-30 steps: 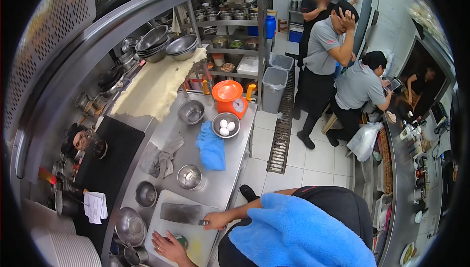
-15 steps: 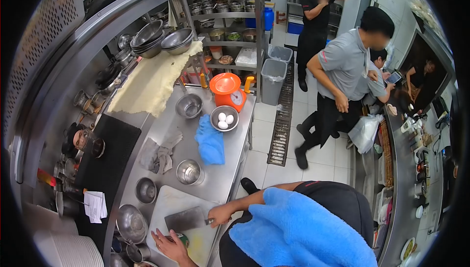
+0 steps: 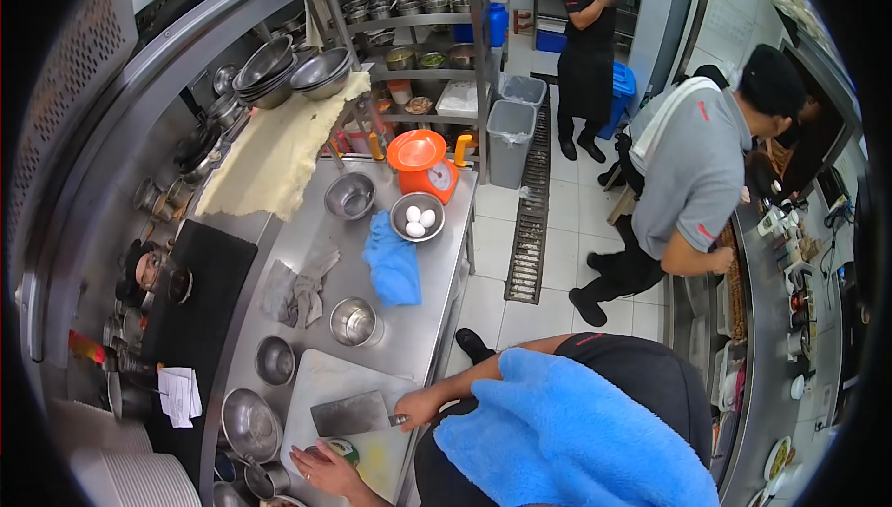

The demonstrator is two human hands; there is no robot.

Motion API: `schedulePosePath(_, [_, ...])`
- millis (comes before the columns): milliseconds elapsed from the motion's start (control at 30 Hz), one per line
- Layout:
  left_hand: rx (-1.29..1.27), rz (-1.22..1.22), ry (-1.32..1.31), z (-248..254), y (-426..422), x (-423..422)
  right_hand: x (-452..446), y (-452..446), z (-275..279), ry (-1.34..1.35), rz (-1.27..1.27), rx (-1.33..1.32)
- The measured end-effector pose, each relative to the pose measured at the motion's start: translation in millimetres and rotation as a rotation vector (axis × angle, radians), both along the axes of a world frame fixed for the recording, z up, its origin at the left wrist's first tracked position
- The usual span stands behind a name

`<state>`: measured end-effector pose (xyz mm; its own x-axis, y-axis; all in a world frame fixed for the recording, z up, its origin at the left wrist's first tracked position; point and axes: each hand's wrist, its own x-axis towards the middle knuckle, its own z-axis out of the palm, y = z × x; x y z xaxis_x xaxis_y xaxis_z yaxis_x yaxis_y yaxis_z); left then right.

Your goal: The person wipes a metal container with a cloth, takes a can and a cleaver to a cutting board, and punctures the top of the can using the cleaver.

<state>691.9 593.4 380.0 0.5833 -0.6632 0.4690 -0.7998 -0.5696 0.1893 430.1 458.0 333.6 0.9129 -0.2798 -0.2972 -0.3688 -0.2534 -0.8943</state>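
Note:
A cleaver [image 3: 351,414] lies with its broad blade over the white cutting board [image 3: 321,377]. My right hand [image 3: 420,408] is closed round its handle at the board's right edge. Below the blade, my left hand [image 3: 325,472] rests on a small green-and-white item [image 3: 345,452], fingers close together and curved over it; their hold is partly hidden. What the item is, I cannot make out. Beyond the board stand an empty steel pot [image 3: 354,321] and a small steel bowl [image 3: 275,360].
Farther back are a blue cloth [image 3: 391,261], a grey cloth [image 3: 302,289], a bowl of white eggs [image 3: 417,217] and an orange scale [image 3: 423,165]. One person [image 3: 692,168] leans at the right counter; another [image 3: 587,52] stands at the back.
The cleaver has shifted down the board, nearer my left hand, and tilted. My left hand's fingers have drawn closer together. The grey-shirted co-worker has moved from the back to the right counter.

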Motion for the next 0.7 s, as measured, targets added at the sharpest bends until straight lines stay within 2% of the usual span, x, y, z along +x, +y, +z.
schedulePosePath(33, [-0.022,-0.042,0.067,5,1,-2,1,1,-1,-0.025,0.038,0.017])
schedulePosePath(100, [-0.072,-0.104,0.199,18,9,-6,6,5,-12,-0.032,-0.044,-0.031])
schedulePosePath(133, [-0.122,-0.190,0.064,9,9,5,11,12,-18,-0.039,-0.086,-0.045])
schedulePosePath(233, [-0.196,-0.372,-0.061,-2,8,27,38,12,-84,-0.038,0.036,-0.137])
schedulePosePath(300, [-0.345,-0.462,0.486,-8,9,30,26,-2,-56,0.032,-0.004,0.010])
schedulePosePath(333, [-0.328,-0.485,0.455,-12,9,35,22,-13,-52,0.024,0.043,0.031])
schedulePosePath(367, [-0.271,-0.531,0.277,8,4,32,9,-16,-24,0.065,-0.053,0.179])
schedulePosePath(400, [-0.244,-0.500,0.387,9,9,34,5,-17,-16,0.054,-0.073,0.169])
schedulePosePath(433, [-0.256,-0.523,0.223,5,8,38,0,-19,5,0.106,-0.078,0.166])
schedulePosePath(467, [-0.199,-0.494,0.256,12,8,35,-5,-20,-2,0.039,-0.061,0.028])
schedulePosePath(567, [-0.330,-0.543,0.276,15,9,28,-17,-16,18,0.160,-0.178,0.125])
schedulePosePath(600, [-0.347,-0.523,0.343,14,12,25,-20,-15,19,0.169,-0.177,0.101])
schedulePosePath(700, [-0.379,-0.495,0.506,10,15,16,-22,-11,15,0.141,-0.287,0.262])
